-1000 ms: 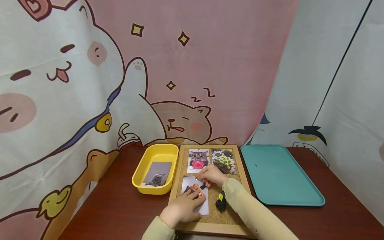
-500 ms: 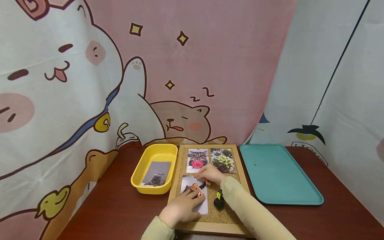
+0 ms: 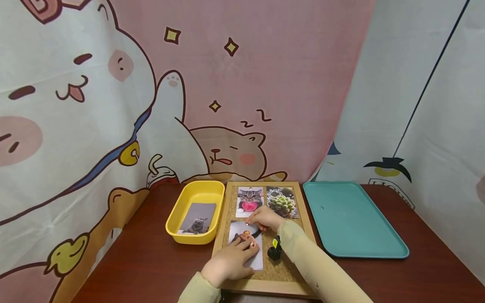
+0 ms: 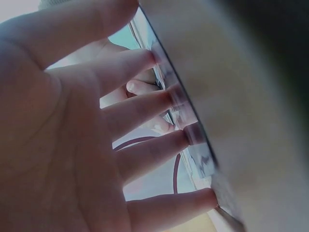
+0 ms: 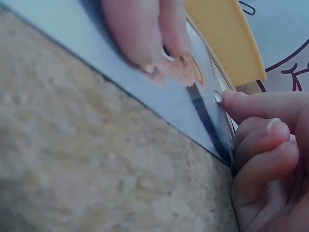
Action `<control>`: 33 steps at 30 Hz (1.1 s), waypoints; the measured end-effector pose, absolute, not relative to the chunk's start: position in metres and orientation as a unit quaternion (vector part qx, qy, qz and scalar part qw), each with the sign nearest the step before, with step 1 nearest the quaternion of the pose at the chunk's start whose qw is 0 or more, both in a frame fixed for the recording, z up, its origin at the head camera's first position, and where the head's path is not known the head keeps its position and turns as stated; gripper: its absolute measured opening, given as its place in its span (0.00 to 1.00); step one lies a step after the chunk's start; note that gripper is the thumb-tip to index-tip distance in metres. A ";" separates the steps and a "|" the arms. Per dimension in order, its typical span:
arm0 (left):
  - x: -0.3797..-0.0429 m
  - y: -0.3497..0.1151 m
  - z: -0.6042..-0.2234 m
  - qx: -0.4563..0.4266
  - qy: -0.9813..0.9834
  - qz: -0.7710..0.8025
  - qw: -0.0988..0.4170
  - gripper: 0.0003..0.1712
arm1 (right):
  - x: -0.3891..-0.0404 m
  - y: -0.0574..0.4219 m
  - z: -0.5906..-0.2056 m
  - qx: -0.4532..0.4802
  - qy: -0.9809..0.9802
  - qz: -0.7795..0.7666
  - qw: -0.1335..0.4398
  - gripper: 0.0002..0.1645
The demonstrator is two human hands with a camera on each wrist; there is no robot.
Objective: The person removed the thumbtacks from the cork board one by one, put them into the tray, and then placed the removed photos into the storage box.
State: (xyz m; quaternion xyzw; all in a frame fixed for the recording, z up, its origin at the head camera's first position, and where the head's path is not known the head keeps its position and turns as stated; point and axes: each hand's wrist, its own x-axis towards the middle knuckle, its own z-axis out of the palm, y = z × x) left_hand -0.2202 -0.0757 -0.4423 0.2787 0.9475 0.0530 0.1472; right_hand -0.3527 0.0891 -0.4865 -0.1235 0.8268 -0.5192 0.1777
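A photo print (image 3: 257, 261) lies upright on the lower left of the corkboard (image 3: 282, 273), showing an animal in an orange-pink outfit. My left hand (image 3: 232, 261) is spread over its lower part, fingertips pressing it down; the left wrist view shows those straight fingers (image 4: 149, 159) from the palm side. At the photo's top edge, my right hand (image 3: 266, 219) holds a silver thumbtack (image 5: 217, 96) by its head. One finger reaches to the tack while the others curl beneath, in the right wrist view. The tack's point is hidden.
Above on the board are a cat photo (image 3: 250, 203) and a succulent photo (image 3: 282, 202). A yellow bin (image 3: 172, 223) holding a grey cat photo (image 3: 197, 216) stands left, and a teal tray (image 3: 354, 223) lies right on the brown table (image 3: 140, 256). A black wrist camera (image 3: 274, 249) sits on the right wrist.
My right wrist has turned slightly, and the black camera on it has shifted a little left and up. The left hand keeps its place on the photo.
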 end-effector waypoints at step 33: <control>-0.220 -0.076 -0.442 0.284 0.947 0.046 0.141 0.35 | -0.349 0.092 -0.491 -0.136 0.831 -0.512 0.170 0.08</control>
